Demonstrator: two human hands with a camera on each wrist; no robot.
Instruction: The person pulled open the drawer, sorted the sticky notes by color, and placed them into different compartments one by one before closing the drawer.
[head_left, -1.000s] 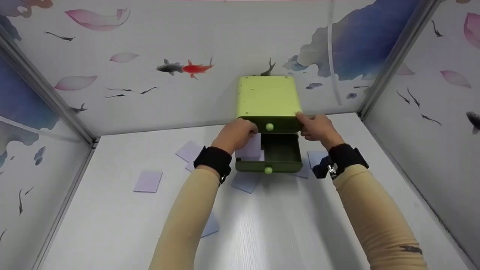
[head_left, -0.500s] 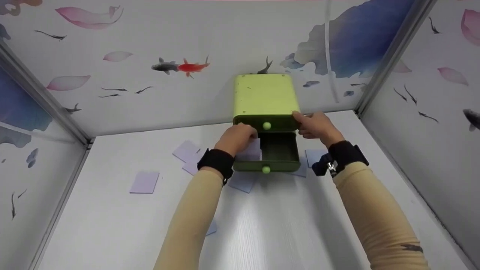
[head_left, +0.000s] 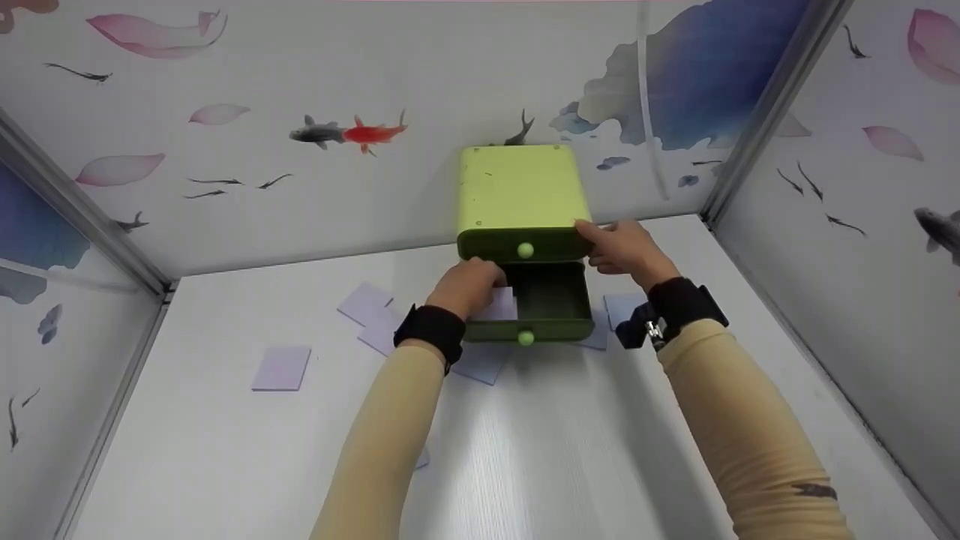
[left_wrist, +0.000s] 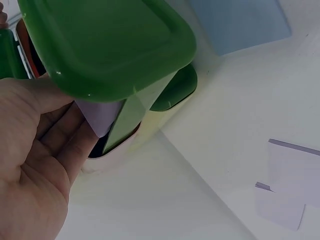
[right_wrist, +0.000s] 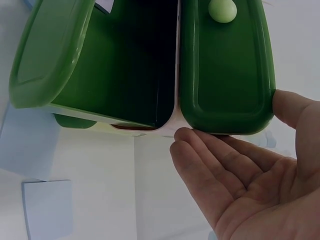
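A light-green two-drawer cabinet [head_left: 521, 187] stands against the back wall, its dark green lower drawer [head_left: 556, 330] pulled out. Inside that drawer's left part, my left hand [head_left: 465, 289] pinches a thin square purple pad [head_left: 504, 304], like a block of sticky notes. The left wrist view shows the fingers against the purple pad [left_wrist: 97, 117]; the thumb is partly hidden by the drawer front [left_wrist: 115, 50]. My right hand [head_left: 628, 249] holds the cabinet's front right corner, thumb near the top edge and fingers along the side. The upper drawer [right_wrist: 227, 70] is closed.
More purple pads [head_left: 282, 368] lie on the white table [head_left: 555, 465] left of the cabinet, two of them overlapping. Bluish pads lie before and beside it, such as a blue pad [head_left: 621, 306] at the right. Printed walls [head_left: 337, 202] enclose the table.
My left hand has lowered with the purple pad, which now sits deeper in the open drawer. My right hand keeps its place at the cabinet corner. The head view has shifted slightly.
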